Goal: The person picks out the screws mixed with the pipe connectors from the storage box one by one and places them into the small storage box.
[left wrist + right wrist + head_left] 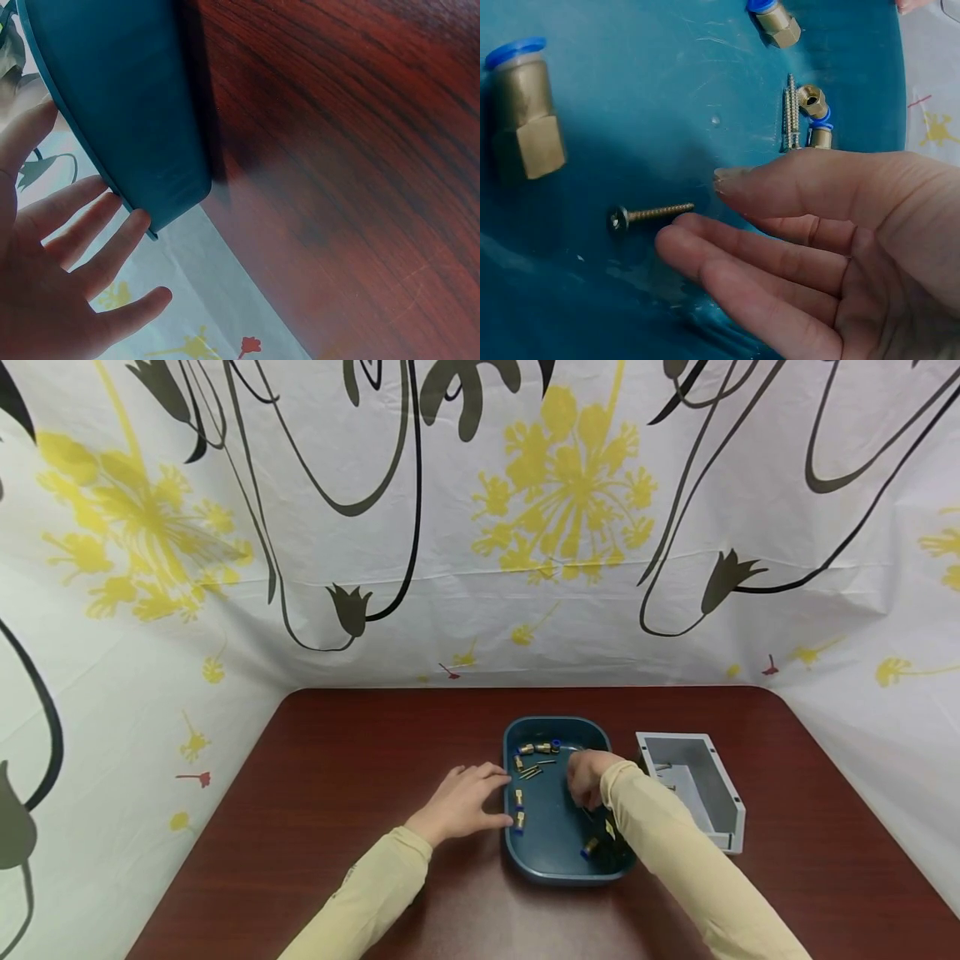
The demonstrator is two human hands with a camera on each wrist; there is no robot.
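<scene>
A blue plastic tray holds screws and brass fittings with blue collars. My left hand touches its left rim with spread, fairly straight fingers; the left wrist view has the fingertips along the rim. Inside the tray, my right hand reaches low over the floor. In the right wrist view a single screw lies by its fingertips, with the thumb apart from the fingers and nothing pinched. A large-looking fitting lies beyond the screw. More screws and another fitting lie past the thumb.
A grey open box stands right of the tray, with a few screws inside, partly hidden by the right sleeve. Both sit on a dark red-brown wooden table. Patterned white cloth hangs behind it.
</scene>
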